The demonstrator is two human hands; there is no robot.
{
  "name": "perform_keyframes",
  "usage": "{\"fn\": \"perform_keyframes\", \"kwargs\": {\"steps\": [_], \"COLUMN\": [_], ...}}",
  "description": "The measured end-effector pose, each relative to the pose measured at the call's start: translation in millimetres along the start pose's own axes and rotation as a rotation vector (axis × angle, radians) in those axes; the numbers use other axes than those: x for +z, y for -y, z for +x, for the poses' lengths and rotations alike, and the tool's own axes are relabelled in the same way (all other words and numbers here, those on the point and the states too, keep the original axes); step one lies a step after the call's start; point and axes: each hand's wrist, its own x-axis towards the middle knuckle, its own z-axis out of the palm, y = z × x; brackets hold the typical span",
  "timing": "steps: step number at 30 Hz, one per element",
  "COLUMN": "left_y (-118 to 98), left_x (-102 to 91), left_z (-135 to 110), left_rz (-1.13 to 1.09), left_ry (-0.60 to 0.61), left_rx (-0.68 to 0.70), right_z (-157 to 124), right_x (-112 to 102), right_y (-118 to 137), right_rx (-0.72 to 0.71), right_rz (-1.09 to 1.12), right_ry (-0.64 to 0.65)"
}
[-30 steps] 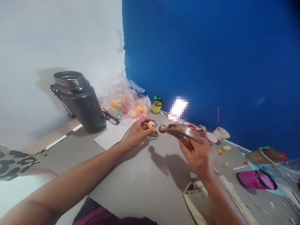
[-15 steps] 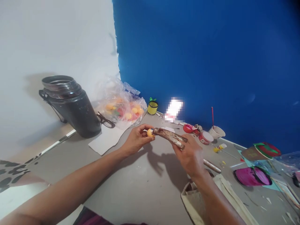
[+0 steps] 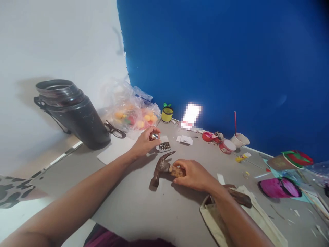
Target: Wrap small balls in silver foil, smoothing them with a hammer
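My left hand (image 3: 147,142) is closed around a small round ball (image 3: 154,136); the side facing me is covered with shiny metal pieces that look like tack heads. Right beside those fingers sits a small open white box (image 3: 164,146) full of little metal tacks. My right hand (image 3: 191,174) grips the wooden handle of a rusty claw hammer (image 3: 161,168) close to its head. The hammer is low over the table, its claw pointing toward the box. Most of the handle is hidden by my hand and forearm.
A dark flask (image 3: 77,116), glasses (image 3: 115,129) and a plastic bag of orange balls (image 3: 133,116) are on the left. A box lid (image 3: 184,140), paint jars (image 3: 227,145) and a paper cup (image 3: 240,140) stand beyond. To the right are a pink pot (image 3: 279,187) and a cloth bag (image 3: 218,219).
The hammer has turned and come down toward the table, away from the ball. My left hand has shifted slightly up and left with the ball, uncovering the tack box.
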Motion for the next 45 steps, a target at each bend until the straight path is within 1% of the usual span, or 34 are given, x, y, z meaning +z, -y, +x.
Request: {"fn": "perform_keyframes", "kwargs": {"steps": [3,6,8,9,11,12,15,18,24,28,30,34,37,39,42,43,45], "left_y": [-1.3,-5.5,-9.2,-10.9,-13.1,-13.3,-9.5,-2.8,2.0,5.2,8.0,10.5,6.4,1.7,-5.3,-7.7,-13.4], "left_x": [-2.3,3.8,11.4,15.7,24.1,27.7,33.9,33.2,24.4,16.7,13.2,8.4,7.1,7.2,7.6,7.7,8.4], "left_z": [5.9,14.3,21.2,24.7,30.6,32.8,35.8,35.2,32.4,35.1,36.7,36.5,33.9,31.9,29.4,28.4,25.3], "left_rz": [0.260,0.588,0.852,0.974,1.154,1.208,1.281,1.280,1.151,1.022,0.956,0.863,0.689,0.582,0.519,0.497,0.410], "left_ry": [0.113,0.217,0.319,0.378,0.471,0.494,0.504,0.481,0.412,0.349,0.342,0.343,0.335,0.315,0.287,0.284,0.285], "left_rx": [0.079,0.272,0.411,0.456,0.502,0.511,0.525,0.519,0.534,0.544,0.522,0.435,0.377,0.328,0.282,0.274,0.258], "right_z": [-2.2,-5.0,-5.1,-4.8,-4.0,-3.8,-3.8,-3.3,-0.9,-0.3,-0.3,-0.4,-1.1,-1.5,0.4,2.0,6.5], "right_x": [11.5,19.3,22.0,22.7,23.1,23.0,23.2,24.6,27.9,27.0,25.8,23.1,19.5,16.6,14.6,15.1,17.2], "right_y": [3.6,4.6,5.2,5.6,6.8,7.4,8.6,6.8,-1.2,-2.6,-2.8,-3.5,-3.2,-3.2,-5.6,-7.3,-11.6], "right_rx": [-0.025,-0.060,-0.072,-0.080,-0.119,-0.132,-0.148,-0.153,-0.217,-0.187,-0.179,-0.197,-0.209,-0.193,-0.152,-0.144,-0.137], "right_rz": [-0.055,-0.117,-0.134,-0.146,-0.195,-0.223,-0.288,-0.320,-0.325,-0.298,-0.289,-0.281,-0.257,-0.209,-0.090,-0.034,0.146], "right_ry": [0.077,0.090,0.088,0.083,0.052,0.038,0.018,0.019,-0.004,0.028,0.058,0.074,0.081,0.089,0.083,0.048,-0.077]}}
